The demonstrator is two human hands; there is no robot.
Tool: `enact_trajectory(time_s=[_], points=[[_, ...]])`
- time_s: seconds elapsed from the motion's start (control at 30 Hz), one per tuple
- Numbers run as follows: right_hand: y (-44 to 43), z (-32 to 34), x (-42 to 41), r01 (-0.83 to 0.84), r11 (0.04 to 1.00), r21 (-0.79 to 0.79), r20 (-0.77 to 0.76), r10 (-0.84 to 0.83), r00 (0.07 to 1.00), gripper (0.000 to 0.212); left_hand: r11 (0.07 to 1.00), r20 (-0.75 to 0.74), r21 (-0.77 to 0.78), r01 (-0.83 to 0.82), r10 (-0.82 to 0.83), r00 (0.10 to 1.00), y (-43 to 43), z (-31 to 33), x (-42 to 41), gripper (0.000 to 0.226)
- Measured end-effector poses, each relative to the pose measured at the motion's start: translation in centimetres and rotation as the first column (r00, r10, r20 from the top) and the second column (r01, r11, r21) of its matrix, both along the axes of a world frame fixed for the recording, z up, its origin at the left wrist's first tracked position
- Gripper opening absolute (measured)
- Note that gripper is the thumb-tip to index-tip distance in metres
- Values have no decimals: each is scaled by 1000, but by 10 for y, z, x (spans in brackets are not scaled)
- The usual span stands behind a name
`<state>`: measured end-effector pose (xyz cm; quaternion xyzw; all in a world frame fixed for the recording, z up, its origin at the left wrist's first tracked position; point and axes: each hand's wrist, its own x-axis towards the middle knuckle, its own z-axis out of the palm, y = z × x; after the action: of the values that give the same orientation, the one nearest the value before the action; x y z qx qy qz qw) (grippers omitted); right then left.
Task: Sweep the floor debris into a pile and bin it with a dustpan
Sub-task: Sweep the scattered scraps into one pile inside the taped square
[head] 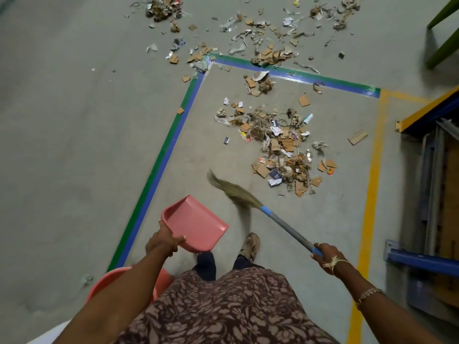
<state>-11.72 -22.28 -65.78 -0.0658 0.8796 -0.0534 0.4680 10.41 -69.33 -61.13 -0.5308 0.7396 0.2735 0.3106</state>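
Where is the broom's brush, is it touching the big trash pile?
Apart. The head view shows bare floor between the broom's brush and the near edge of the trash pile.

The light is dim and soft, with faint shadows on the floor (pixel 74 120). The bristles of the broom (pixel 265 211) look smeared. The tape line (pixel 298 76) shines a bit. Edges bend.

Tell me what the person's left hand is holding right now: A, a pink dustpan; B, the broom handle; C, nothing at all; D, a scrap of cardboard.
A: the left hand grips the near rim of the pink dustpan, held above the floor, while the right hand holds the broom by its handle.
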Motion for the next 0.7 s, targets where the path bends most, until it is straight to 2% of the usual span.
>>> enact_trajectory(time_s=[0.13, 0.3, 0.5, 0.57, 0.63, 0.7], points=[[-27, 1, -16, 49, 999, 12, -129, -47, 991, 37, 999, -32, 14, -39, 39, 999, -5, -4, -2, 114], [-63, 17, -15, 276, 953, -124, -278, -300, 912, 37, 999, -82, 24, -21, 23, 996, -11, -12, 4, 111], [-45, 44, 18, 462, 809, -363, -236, -560, 794, 44, 992, -49, 126, -22, 28, 998, -31, -32, 7, 115], [-27, 56, 42, 473, 788, -394, -212, -579, 787, 45, 986, -31, 145, -87, 92, 995, -36, -44, 13, 116], [-10, 68, 69, 430, 820, -377, -236, -534, 812, 43, 975, -88, 130, -178, 190, 978, -35, -54, 17, 120], [6, 80, 92, 367, 870, -329, -254, -456, 853, 43, 975, -135, 131, -181, 198, 971, -31, -60, 11, 121]])
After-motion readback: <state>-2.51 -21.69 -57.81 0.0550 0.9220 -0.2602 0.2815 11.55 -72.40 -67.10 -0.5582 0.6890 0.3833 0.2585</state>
